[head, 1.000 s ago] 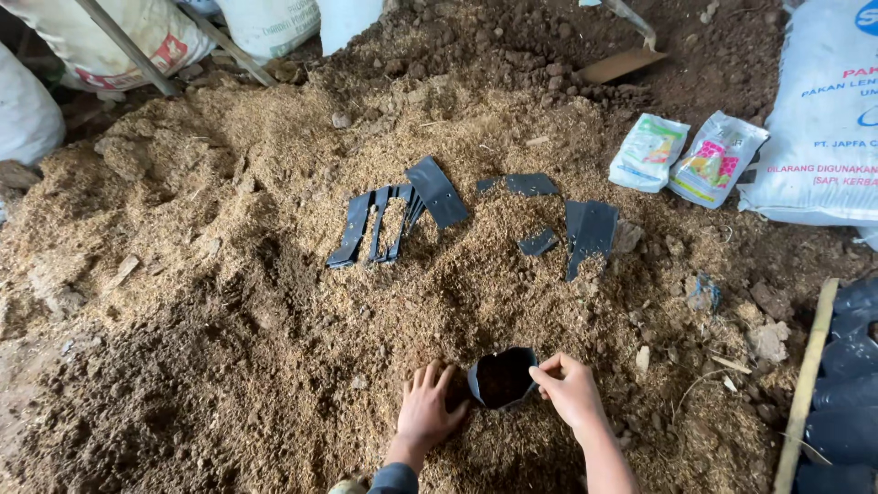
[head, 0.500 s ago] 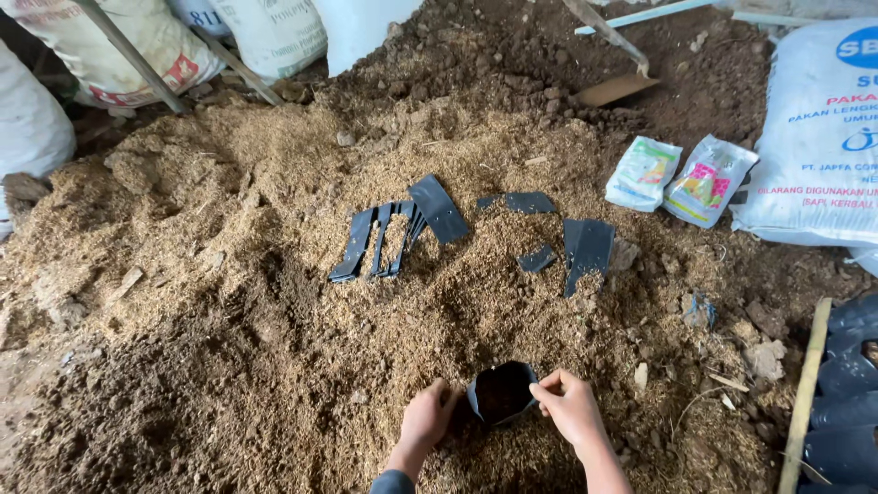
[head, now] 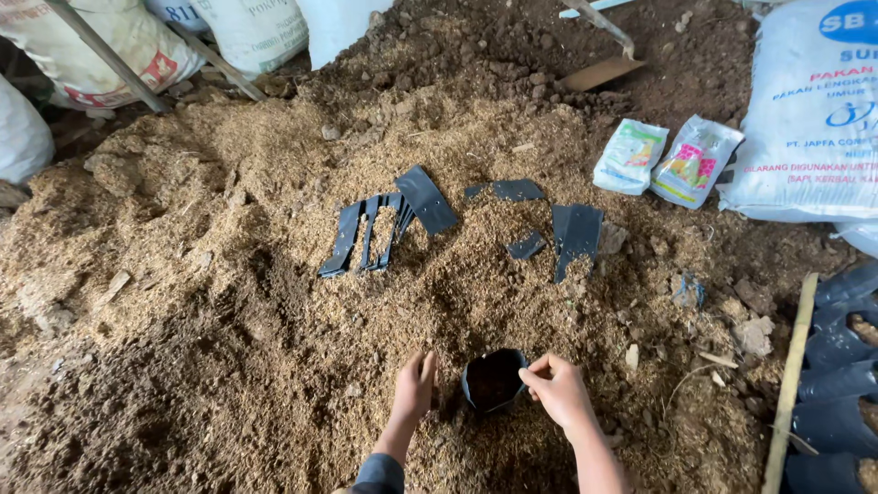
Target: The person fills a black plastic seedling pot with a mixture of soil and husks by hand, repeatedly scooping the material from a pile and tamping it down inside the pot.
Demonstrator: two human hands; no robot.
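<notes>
— What was the stuff made of, from where you watched?

— I saw a wide heap of loose, crumbly husk-and-soil mix (head: pixel 274 302), tan and fibrous up top, darker and damper toward its near left edge. Set in the heap's near slope stood a small black plastic grow bag (head: pixel 494 378), thin-walled, round-mouthed, with dark soil inside.

— And around it?

— Beyond the bag, higher up the heap, lay flat black folded bags (head: pixel 380 229), glossy and rectangular, some fanned like slats, with a few more flat pieces (head: pixel 574 233) to their right. Two small printed packets (head: pixel 668 157) lay at the heap's far right edge, against a big white woven sack (head: pixel 809 119). A bamboo stick (head: pixel 788 384) ran down the right side, next to a row of filled black bags (head: pixel 841 384). Nothing stood between the hands and the bag.

— The hands?

— I saw the left hand (head: pixel 416 386) with fingers together, pressed edge-on into the mix just left of the bag. The right hand (head: pixel 560 391) was curled, its fingertips pinching the bag's right rim.
</notes>
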